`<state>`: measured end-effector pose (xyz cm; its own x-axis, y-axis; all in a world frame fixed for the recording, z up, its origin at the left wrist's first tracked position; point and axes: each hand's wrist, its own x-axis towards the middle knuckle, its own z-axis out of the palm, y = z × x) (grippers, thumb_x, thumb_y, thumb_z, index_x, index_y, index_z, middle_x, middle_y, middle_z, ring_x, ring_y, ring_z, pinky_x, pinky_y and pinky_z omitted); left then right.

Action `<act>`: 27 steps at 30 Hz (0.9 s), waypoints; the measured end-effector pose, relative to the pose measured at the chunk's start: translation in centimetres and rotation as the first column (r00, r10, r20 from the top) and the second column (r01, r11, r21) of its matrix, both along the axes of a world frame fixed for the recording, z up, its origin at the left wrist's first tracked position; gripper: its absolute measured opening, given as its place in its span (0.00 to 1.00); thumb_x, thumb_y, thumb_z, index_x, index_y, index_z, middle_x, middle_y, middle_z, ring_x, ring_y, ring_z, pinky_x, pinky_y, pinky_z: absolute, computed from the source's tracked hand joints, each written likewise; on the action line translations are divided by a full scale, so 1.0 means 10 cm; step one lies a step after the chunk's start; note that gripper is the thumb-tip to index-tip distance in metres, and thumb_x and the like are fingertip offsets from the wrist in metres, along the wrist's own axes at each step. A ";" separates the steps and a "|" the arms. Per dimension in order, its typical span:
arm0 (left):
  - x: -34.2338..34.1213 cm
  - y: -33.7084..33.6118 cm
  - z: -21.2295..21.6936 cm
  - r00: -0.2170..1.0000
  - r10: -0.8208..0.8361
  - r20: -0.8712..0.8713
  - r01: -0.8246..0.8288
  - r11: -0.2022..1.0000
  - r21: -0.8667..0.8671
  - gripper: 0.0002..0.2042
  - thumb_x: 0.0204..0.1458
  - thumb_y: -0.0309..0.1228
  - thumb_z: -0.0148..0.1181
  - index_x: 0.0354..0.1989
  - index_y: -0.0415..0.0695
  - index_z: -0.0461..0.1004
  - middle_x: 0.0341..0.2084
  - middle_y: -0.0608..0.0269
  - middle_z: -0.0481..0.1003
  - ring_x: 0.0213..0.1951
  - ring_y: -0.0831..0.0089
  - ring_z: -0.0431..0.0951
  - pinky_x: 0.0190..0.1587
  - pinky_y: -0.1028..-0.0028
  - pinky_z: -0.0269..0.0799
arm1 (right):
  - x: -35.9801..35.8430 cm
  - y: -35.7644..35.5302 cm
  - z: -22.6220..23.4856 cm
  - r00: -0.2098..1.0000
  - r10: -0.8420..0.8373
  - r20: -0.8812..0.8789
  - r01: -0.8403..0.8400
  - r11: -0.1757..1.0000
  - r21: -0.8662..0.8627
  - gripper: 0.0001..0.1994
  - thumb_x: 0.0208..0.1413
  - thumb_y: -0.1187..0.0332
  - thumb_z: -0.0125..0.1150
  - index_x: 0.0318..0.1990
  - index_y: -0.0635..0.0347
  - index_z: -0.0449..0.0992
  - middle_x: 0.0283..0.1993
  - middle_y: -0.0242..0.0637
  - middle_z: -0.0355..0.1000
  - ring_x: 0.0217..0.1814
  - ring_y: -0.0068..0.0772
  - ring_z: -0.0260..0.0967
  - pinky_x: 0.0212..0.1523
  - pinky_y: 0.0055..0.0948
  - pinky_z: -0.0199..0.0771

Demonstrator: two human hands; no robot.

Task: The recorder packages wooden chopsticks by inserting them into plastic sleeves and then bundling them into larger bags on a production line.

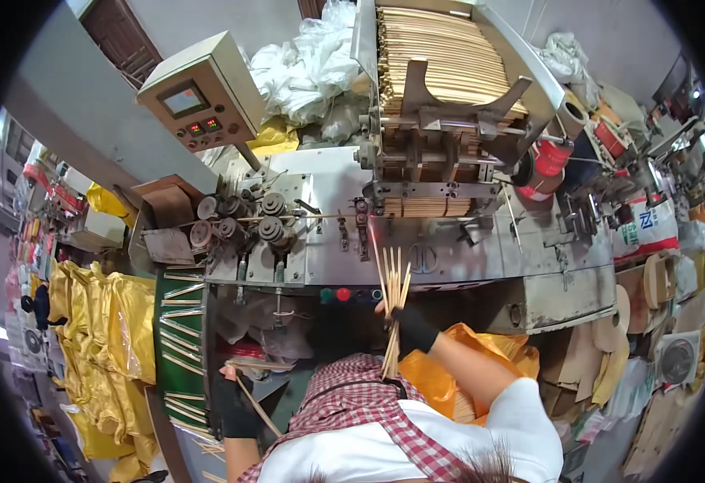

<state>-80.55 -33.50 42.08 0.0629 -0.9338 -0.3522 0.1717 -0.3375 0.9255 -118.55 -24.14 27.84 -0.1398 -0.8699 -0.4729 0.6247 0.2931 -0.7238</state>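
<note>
Our left hand [238, 406], in a black fingerless glove, is closed around a thin wooden stick [261, 409], maybe two; finger detail is poor there. Our right hand [411, 328], gloved alike, grasps a bundle of wooden sticks [393, 278], upper ends fanned out toward the machine. Left of us, a green conveyor belt [182, 383] carries spaced sticks. Further out we've got scissors [423, 258] on the metal machine table [336, 262], rollers [272, 229] to the left, then a control box [236, 88] and a stick-filled hopper [529, 60].
</note>
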 end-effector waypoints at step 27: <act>0.58 -0.11 -0.16 0.617 0.188 -0.764 -0.428 0.895 -0.126 0.12 0.59 0.22 0.53 0.50 0.44 0.72 0.45 0.55 0.76 0.52 0.58 0.76 0.59 0.59 0.72 | -4.62 -2.93 3.31 -0.717 0.541 -0.440 0.215 0.772 0.597 0.35 0.23 0.67 0.78 0.50 0.57 0.76 0.45 0.46 0.77 0.49 0.50 0.75 0.50 0.43 0.76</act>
